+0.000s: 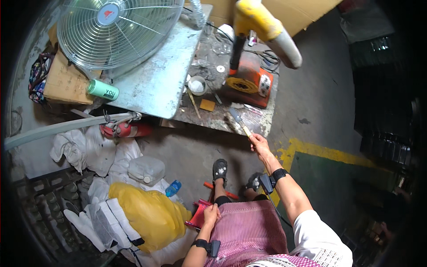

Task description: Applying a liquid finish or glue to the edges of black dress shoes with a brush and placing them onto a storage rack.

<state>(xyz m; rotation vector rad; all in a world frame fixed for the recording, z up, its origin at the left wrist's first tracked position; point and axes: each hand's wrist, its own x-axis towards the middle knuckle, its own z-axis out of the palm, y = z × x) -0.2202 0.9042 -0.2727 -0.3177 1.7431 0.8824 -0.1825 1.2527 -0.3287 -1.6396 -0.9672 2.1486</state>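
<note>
My right hand (pixel 259 144) reaches forward and is closed on the yellow handle of a small scraper (pixel 240 121), whose flat metal blade rests at the front edge of the dirty workbench (pixel 222 120). My left hand (pixel 211 214) rests on the edge of a red stool (pixel 199 216) beside my knee, fingers curled over it. Both wrists wear black bands. I sit with my feet (pixel 220 169) in dark sandals on the concrete floor.
On the bench stand an orange machine (pixel 247 79) with a yellow-and-grey arm (pixel 266 27), a white cup (pixel 197 84), a large metal fan (pixel 113 31) on a steel plate and a green bottle (pixel 102 90). Left on the floor lie a red extinguisher (pixel 126 130), white sacks, a yellow bag (pixel 149 213) and a plastic jug (pixel 146 170).
</note>
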